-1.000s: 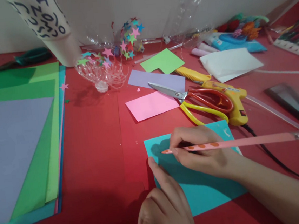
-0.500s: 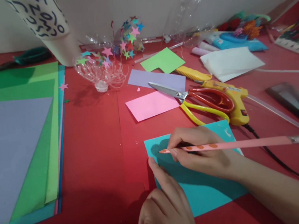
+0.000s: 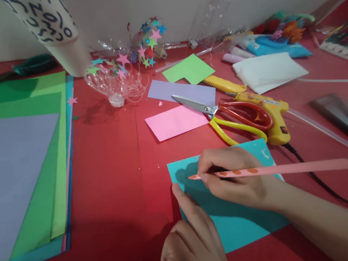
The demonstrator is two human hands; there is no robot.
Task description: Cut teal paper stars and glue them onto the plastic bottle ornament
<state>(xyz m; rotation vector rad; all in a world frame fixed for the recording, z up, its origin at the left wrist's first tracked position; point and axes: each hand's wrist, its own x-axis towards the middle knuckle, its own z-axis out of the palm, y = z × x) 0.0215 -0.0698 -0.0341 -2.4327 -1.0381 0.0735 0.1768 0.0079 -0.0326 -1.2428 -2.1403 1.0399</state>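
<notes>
A teal paper sheet [image 3: 232,223] lies on the red table near the front edge. My right hand [image 3: 234,178] is closed on a long pink pencil [image 3: 288,168], with its tip touching the sheet's upper left part. My left hand [image 3: 190,239] is curled, and its forefinger is stretched out and presses down on the sheet's left edge just below the pencil tip. The pencil's far end runs off to the right.
Scissors [image 3: 234,118] and a yellow glue gun [image 3: 268,117] lie just behind the sheet, with its black cord [image 3: 327,189] trailing right. Pink paper [image 3: 176,122], lilac paper [image 3: 182,90] and green paper [image 3: 189,69] lie further back. A stack of coloured sheets [image 3: 23,161] fills the left. A clear star-covered craft piece [image 3: 116,80] stands at the back.
The pencil tip slid a little left and then back right on the teal sheet. My left hand has stayed in place.
</notes>
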